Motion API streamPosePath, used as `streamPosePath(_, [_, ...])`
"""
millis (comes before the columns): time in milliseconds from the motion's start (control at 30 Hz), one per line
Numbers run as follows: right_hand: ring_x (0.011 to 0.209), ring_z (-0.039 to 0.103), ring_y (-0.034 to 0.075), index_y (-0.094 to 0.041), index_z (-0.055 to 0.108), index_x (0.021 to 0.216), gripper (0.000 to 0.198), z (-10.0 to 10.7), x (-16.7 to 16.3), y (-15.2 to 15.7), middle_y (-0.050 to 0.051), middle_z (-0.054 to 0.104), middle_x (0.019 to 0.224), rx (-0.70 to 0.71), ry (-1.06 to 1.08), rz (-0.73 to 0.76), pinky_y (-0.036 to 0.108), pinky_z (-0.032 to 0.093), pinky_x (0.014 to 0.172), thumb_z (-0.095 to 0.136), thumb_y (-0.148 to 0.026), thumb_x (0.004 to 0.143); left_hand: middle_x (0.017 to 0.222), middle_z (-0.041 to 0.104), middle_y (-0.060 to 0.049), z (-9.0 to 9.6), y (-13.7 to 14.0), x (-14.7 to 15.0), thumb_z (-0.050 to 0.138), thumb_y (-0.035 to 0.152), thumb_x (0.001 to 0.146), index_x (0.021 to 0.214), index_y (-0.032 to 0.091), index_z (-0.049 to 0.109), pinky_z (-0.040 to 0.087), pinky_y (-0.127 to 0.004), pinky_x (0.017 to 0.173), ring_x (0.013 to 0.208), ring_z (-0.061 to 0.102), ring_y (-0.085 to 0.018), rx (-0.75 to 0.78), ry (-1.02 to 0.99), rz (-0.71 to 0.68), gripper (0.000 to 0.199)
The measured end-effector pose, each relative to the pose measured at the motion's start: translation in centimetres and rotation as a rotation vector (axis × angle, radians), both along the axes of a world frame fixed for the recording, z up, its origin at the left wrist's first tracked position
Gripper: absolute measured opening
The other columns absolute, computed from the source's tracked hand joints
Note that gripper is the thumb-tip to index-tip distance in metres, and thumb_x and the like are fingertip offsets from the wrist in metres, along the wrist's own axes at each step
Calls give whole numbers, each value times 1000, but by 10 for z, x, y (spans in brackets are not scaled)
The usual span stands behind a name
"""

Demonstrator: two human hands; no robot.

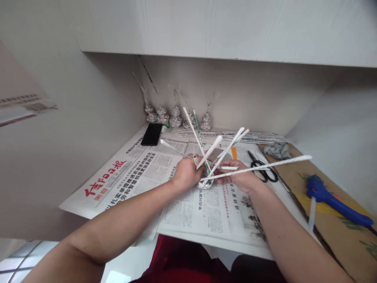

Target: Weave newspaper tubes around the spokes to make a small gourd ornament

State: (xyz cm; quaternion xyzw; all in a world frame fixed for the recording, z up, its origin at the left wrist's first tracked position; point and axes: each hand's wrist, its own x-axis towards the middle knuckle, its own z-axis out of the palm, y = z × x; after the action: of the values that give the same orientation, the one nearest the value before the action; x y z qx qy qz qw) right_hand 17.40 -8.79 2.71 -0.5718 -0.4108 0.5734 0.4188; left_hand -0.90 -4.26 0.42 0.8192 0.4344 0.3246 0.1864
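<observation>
Between my two hands is a small woven piece (207,181) of rolled newspaper, with several white paper tubes (230,147) sticking out of it in different directions. My left hand (187,172) is closed on the left side of the weave, its thumb by the base of an upright tube. From the other side my right hand (235,173) grips the weave and the tubes near it, fingers bent. One long tube (273,162) passes over my right hand toward the right. Parts of the fingertips are hidden behind the tubes.
Newspaper sheets (129,184) cover the table. Several gourd-shaped woven pieces (176,117) stand along the back wall, near a black phone (151,134) and a bundle of paper tubes (250,136). Black scissors (261,167), cardboard (297,188) and a blue glue gun (330,200) lie at the right.
</observation>
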Motion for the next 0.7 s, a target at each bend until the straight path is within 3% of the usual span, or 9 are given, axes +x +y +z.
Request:
streamPosePath(133, [62,65,14,-14,73,79,31,2,7,-1,7,71,75,-12,56,88,23,55,57,83,-35,58,91,69,-5,1,0,-1,57,21,80,82,21,70,48,-32,88,95,62,-21,89,84,-47,13])
streamPosePath(300, [56,59,10,-12,74,90,36,3,4,-1,5,70,71,49,-59,228,21,48,52,79,-35,63,92,69,-5,0,0,-3,55,20,81,86,21,70,48,-31,87,96,62,-21,94,78,-80,15])
streamPosePath(533, [51,56,12,-15,71,80,22,-3,-3,-1,1,67,64,158,-146,150,24,44,49,71,-30,64,88,68,-6,-1,0,-1,56,19,81,84,20,69,48,-31,84,94,60,-22,133,146,-77,13])
streamPosePath(700, [62,64,18,-17,69,77,14,-9,-7,-1,2,71,70,319,-491,6,27,49,58,65,-25,66,82,66,-6,-1,-2,0,51,19,86,79,20,66,46,-29,79,89,59,-20,209,157,-102,17])
